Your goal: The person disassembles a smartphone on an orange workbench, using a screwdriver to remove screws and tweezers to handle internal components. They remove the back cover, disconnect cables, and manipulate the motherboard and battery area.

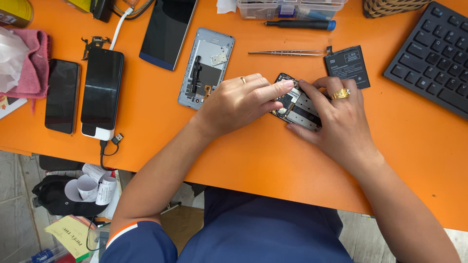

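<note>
An opened phone body [298, 105] lies on the orange table [273, 156] with its circuit boards and metal shields showing. My left hand [236, 102] rests over its left end, the index finger pressing on the top of the board. My right hand [336, 114], with a gold ring, holds the phone's right side, thumb along the lower edge. A grey back cover [206, 68] lies just left of my left hand. A black battery [347, 65] sits beyond my right hand.
Metal tweezers [285, 52] and a screwdriver [298, 24] lie behind the phone. A black keyboard [434, 58] is at the far right. At the left lie two dark phones [62, 95], one [102, 90] on a white power bank, a dark tablet [168, 29] and a pink cloth [34, 63].
</note>
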